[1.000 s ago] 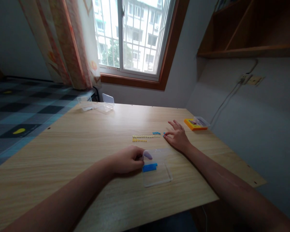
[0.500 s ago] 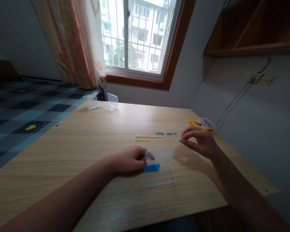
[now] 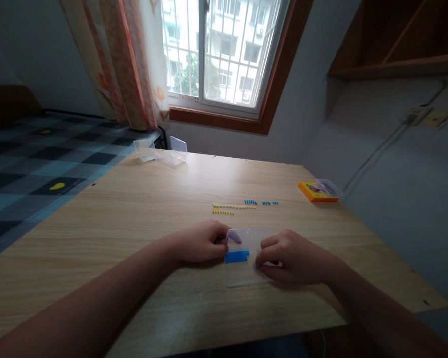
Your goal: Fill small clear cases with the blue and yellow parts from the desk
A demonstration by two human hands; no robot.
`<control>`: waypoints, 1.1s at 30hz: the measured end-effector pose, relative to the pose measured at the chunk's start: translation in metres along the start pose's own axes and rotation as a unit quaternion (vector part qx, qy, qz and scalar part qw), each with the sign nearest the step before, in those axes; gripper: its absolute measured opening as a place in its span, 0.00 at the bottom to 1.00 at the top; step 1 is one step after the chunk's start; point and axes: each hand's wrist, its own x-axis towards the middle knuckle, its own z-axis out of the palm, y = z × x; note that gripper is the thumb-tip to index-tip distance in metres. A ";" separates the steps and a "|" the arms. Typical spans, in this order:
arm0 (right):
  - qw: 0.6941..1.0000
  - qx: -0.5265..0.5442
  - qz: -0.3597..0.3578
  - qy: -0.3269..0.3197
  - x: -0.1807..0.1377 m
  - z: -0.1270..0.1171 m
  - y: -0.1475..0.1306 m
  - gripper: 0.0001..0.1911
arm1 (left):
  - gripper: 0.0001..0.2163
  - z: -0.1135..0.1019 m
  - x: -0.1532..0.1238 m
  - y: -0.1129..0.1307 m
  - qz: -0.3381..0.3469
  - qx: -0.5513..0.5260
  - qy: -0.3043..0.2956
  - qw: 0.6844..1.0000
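Observation:
My left hand (image 3: 205, 241) grips the left edge of a clear plastic tray (image 3: 239, 276), with fingertips visible through it. Inside the tray, at its left side, lies a block of small blue pieces (image 3: 237, 256) packed in rows. My right hand (image 3: 291, 256) is over the tray's right side, thumb and fingers pinched on a tiny blue piece (image 3: 256, 268), mostly hidden by the fingertips. Beyond the tray, short rows of blue pieces (image 3: 251, 202), a long row of cream pieces (image 3: 233, 206) and a row of yellow pieces (image 3: 222, 212) lie on the table.
An orange-yellow box (image 3: 317, 192) with a clear lid stands at the table's right edge. Open clear plastic boxes (image 3: 173, 157) are at the far left corner of the wooden table (image 3: 153, 199). A bed (image 3: 59, 159) adjoins the left side, below a curtained window.
My right hand has moved left and toward me, from beside the blue rows to the tray's right side, carrying the blue piece. My left hand still holds the tray. The view has shifted slightly.

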 end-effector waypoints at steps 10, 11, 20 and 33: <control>0.999 -0.035 0.014 0.008 0.002 0.001 0.001 0.08 | 0.06 -0.001 0.000 0.000 0.005 0.020 0.002 1.000; 0.999 -0.031 0.006 0.010 0.002 0.000 0.002 0.09 | 0.06 -0.001 0.000 0.000 0.009 0.022 0.002 1.000; 0.998 -0.058 0.001 -0.002 0.005 0.005 0.000 0.13 | 0.04 -0.001 0.001 0.000 0.008 0.025 0.001 1.000; 0.997 -0.076 0.033 -0.004 0.004 0.001 -0.005 0.09 | 0.07 0.001 0.000 0.002 0.002 0.036 0.008 0.999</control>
